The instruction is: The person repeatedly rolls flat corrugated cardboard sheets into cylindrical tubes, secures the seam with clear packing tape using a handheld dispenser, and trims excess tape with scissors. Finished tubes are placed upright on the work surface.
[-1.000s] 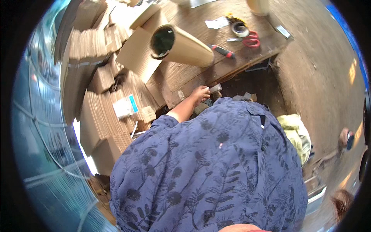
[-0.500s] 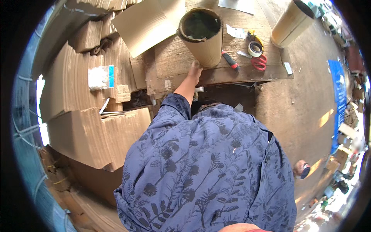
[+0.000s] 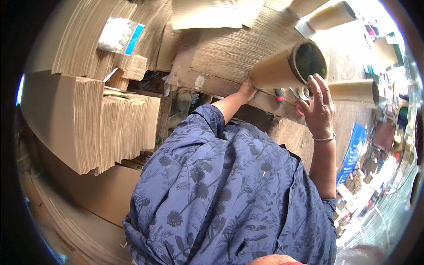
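Note:
A wide tan cardboard tube (image 3: 274,68) leans to the right over the table's front part, its dark, greenish inside showing through the open end. My left hand (image 3: 248,89) grips the tube's lower end, its fingers partly hidden behind it. Beside the open rim my right hand (image 3: 319,106) is raised with fingers stretched out; whether the fingertips touch the rim I cannot tell. Partly behind the tube and right hand lie a red-and-black handled tool (image 3: 279,95), a tape roll (image 3: 304,92) and red-handled scissors (image 3: 300,108).
Another cardboard tube (image 3: 351,92) is right of my right hand, and one more tube (image 3: 332,17) is farther back. Tall stacks of cardboard (image 3: 119,128) fill the left, with a clear packet (image 3: 118,36) on top. Flat cardboard (image 3: 205,15) lies at the table's back; a blue sheet (image 3: 352,152) is at right.
The cardboard tube has gone from nearly upright to tilted rightward, with my left hand still at its base. My right hand has come into view by the rim. The whole view has shifted.

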A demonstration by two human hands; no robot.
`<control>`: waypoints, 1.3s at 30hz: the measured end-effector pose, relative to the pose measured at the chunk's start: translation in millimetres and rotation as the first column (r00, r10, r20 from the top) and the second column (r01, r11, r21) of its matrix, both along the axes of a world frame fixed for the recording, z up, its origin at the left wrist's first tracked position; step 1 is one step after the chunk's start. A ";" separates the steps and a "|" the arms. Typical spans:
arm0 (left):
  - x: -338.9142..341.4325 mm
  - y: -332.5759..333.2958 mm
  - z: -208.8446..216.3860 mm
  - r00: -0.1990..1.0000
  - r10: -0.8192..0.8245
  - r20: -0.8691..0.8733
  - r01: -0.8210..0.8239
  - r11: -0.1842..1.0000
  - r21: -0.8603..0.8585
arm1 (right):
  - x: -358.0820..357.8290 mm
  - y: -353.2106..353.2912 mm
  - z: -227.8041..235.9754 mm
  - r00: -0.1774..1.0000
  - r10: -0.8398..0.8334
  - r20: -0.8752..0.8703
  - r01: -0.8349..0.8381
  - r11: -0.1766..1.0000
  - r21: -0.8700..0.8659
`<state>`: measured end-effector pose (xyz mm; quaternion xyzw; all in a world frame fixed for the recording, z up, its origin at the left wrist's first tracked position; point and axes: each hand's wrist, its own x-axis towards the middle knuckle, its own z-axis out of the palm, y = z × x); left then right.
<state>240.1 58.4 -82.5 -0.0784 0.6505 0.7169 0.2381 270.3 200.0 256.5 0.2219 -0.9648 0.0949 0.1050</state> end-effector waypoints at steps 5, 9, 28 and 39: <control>-6.7 -52.3 18.5 0.931 -0.348 0.110 0.348 0.937 0.023 | -21.1 -4.0 -19.3 0.995 -0.093 0.025 0.095 0.992 -0.077; -25.9 -119.3 35.1 0.997 0.001 0.077 -0.003 1.000 0.027 | -65.3 -61.0 -5.9 0.996 0.092 0.005 -0.092 0.993 -0.070; -69.7 -266.3 193.7 0.952 0.306 -0.020 -0.306 0.952 -0.006 | -103.7 -23.4 -141.6 0.850 -0.179 0.496 0.356 0.889 -0.287; -27.5 -267.3 176.5 0.726 0.668 0.162 -0.629 0.741 -0.234 | -112.8 36.7 -326.9 0.066 0.171 0.983 0.820 0.553 -0.151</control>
